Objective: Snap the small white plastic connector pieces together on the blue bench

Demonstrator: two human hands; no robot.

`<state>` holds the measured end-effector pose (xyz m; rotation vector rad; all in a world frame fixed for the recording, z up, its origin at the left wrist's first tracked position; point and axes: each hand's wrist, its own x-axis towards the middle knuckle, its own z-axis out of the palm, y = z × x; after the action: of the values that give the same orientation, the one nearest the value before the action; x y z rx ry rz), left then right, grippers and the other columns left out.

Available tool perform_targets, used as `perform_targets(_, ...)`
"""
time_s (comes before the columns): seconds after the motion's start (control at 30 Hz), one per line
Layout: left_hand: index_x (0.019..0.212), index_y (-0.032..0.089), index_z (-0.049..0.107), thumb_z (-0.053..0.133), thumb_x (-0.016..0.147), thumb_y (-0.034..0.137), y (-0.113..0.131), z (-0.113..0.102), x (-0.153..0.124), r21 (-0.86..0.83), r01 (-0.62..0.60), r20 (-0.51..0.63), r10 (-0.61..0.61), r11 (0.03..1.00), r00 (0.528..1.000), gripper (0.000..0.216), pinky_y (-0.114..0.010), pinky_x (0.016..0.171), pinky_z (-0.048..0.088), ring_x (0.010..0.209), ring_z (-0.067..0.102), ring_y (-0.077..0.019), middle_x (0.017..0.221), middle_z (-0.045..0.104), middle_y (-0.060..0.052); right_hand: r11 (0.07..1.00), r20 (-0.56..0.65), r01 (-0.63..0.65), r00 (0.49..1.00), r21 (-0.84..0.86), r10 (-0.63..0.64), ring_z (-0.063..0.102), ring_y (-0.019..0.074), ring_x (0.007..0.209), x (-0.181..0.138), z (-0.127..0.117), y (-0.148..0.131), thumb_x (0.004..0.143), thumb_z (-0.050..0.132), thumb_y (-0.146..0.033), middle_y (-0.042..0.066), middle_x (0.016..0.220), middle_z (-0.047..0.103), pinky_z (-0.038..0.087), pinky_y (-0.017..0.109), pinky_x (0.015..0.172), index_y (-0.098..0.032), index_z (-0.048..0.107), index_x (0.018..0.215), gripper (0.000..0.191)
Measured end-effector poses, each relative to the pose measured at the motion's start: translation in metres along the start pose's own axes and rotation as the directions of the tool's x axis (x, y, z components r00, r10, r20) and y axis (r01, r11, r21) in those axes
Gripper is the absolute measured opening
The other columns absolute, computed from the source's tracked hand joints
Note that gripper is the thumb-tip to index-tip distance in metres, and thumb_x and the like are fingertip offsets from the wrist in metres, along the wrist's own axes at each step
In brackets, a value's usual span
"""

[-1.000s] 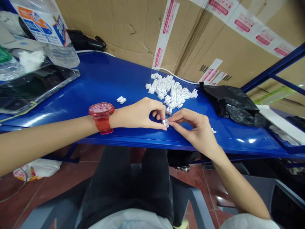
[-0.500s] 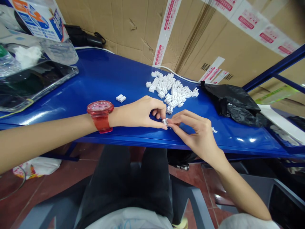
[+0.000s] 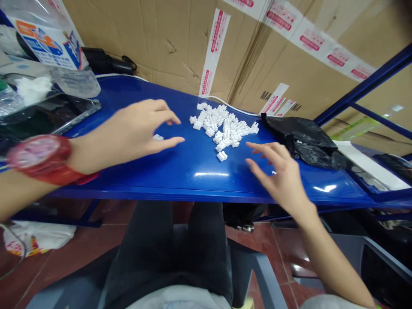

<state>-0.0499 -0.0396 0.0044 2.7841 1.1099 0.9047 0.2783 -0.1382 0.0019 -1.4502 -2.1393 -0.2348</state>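
White pieces (image 3: 225, 124) lie heaped on the blue surface (image 3: 199, 184), many overlapping, so their separate shapes are hard to make out; one white block (image 3: 222, 156) sits at the heap's near end. The left hand (image 3: 131, 128), thumb and fingers spread apart, partly covers another small white piece (image 3: 158, 137). The right hand (image 3: 283, 176) is parted likewise, its curled fingers partly concealed. The red watch (image 3: 38, 156) is blurred; the left frame edge crops the dark tablet (image 3: 48, 113).
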Motion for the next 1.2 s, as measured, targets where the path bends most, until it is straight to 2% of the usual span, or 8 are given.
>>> perform_targets(0.1, 0.112, 0.023, 0.069, 0.053, 0.084, 0.068, -0.021, -0.012, -0.018, 0.089, 0.081, 0.061, -0.087, 0.993, 0.994, 0.055, -0.036, 0.081, 0.044, 0.086, 0.058, -0.0213, 0.107, 0.064, -0.006, 0.993, 0.068, -0.091, 0.993, -0.081, 0.096, 0.063, 0.0229, 0.082, -0.014, -0.026, 0.032, 0.094, 0.061, -0.040, 0.010, 0.103, 0.067, 0.054, 0.040, 0.076, -0.021, 0.071, 0.117, 0.031)
perform_targets(0.2, 0.099, 0.028, 0.072, 0.052, 0.082, 0.070, -0.031, -0.011, -0.027, 0.011, 0.116, 0.066, -0.116, 0.993, 0.991, 0.049, -0.031, 0.066, 0.041, 0.069, 0.054, -0.0152, 0.087, 0.064, -0.001, 0.988, 0.174, -0.136, 0.974, -0.069, 0.146, 0.059, 0.0168, 0.065, -0.031, -0.037, 0.049, 0.094, 0.061, -0.041, 0.008, 0.100, 0.070, 0.052, 0.034, 0.064, -0.022, 0.074, 0.108, 0.027)
perform_targets(0.37, 0.089, 0.024, 0.072, 0.060, 0.087, 0.057, -0.013, 0.005, -0.022, -0.177, 0.038, 0.025, -0.034, 0.983, 0.999, 0.035, -0.025, 0.059, 0.039, 0.063, 0.049, -0.0111, 0.072, 0.064, 0.002, 0.986, 0.059, -0.164, 0.985, 0.034, 0.161, 0.060, 0.0155, 0.062, -0.038, -0.017, 0.043, 0.094, 0.061, -0.033, 0.007, 0.091, 0.070, 0.052, 0.032, 0.061, -0.019, 0.073, 0.092, 0.018)
perform_targets(0.53, 0.088, 0.018, 0.070, 0.067, 0.089, 0.041, 0.045, 0.030, 0.004, -0.419, -0.025, 0.187, 0.113, 0.908, 0.976, 0.022, -0.023, 0.063, 0.043, 0.068, 0.055, -0.0110, 0.078, 0.065, 0.000, 0.977, 0.075, -0.061, 0.996, 0.206, 0.046, 0.061, 0.0148, 0.066, -0.005, 0.011, 0.017, 0.094, 0.061, -0.022, 0.007, 0.092, 0.069, 0.053, 0.031, 0.064, -0.019, 0.073, 0.101, 0.015)
perform_targets(0.67, 0.084, 0.015, 0.066, 0.071, 0.087, 0.034, 0.075, 0.053, 0.033, -0.454, -0.117, 0.214, 0.235, 0.883, 0.948, 0.019, -0.023, 0.067, 0.043, 0.071, 0.057, -0.0115, 0.080, 0.064, 0.000, 0.968, 0.122, 0.054, 0.989, 0.244, -0.086, 0.062, 0.0156, 0.073, 0.025, 0.022, 0.005, 0.090, 0.062, -0.015, 0.007, 0.097, 0.069, 0.053, 0.031, 0.069, -0.019, 0.074, 0.098, 0.015)
perform_targets(0.87, 0.088, 0.017, 0.069, 0.065, 0.091, 0.030, 0.064, 0.071, 0.051, -0.457, -0.169, 0.127, 0.252, 0.873, 0.959, 0.015, -0.025, 0.071, 0.044, 0.075, 0.058, -0.0132, 0.084, 0.065, -0.002, 0.975, 0.092, 0.035, 0.994, 0.221, -0.056, 0.060, 0.0165, 0.073, 0.032, 0.027, 0.016, 0.089, 0.062, -0.013, 0.005, 0.084, 0.068, 0.047, 0.030, 0.069, -0.018, 0.071, 0.086, 0.010)
perform_targets(1.03, 0.089, 0.017, 0.072, 0.064, 0.093, 0.035, 0.063, 0.070, 0.048, -0.487, -0.161, 0.102, 0.239, 0.858, 0.966, 0.020, -0.026, 0.075, 0.044, 0.076, 0.059, -0.0134, 0.083, 0.066, -0.002, 0.943, 0.022, 0.003, 1.000, 0.332, -0.011, 0.058, 0.0159, 0.071, 0.024, 0.027, 0.012, 0.089, 0.065, -0.019, 0.003, 0.084, 0.072, 0.044, 0.029, 0.066, -0.020, 0.070, 0.089, 0.005)
perform_targets(1.2, 0.085, 0.017, 0.073, 0.057, 0.098, 0.035, 0.063, 0.071, 0.048, -0.437, -0.189, 0.074, 0.244, 0.879, 0.967, 0.028, -0.028, 0.079, 0.045, 0.084, 0.061, -0.0149, 0.093, 0.065, -0.005, 0.884, -0.001, -0.033, 0.999, 0.466, 0.038, 0.057, 0.0152, 0.072, 0.019, 0.028, 0.008, 0.090, 0.065, -0.021, 0.002, 0.088, 0.072, 0.045, 0.030, 0.066, -0.020, 0.068, 0.088, 0.004)
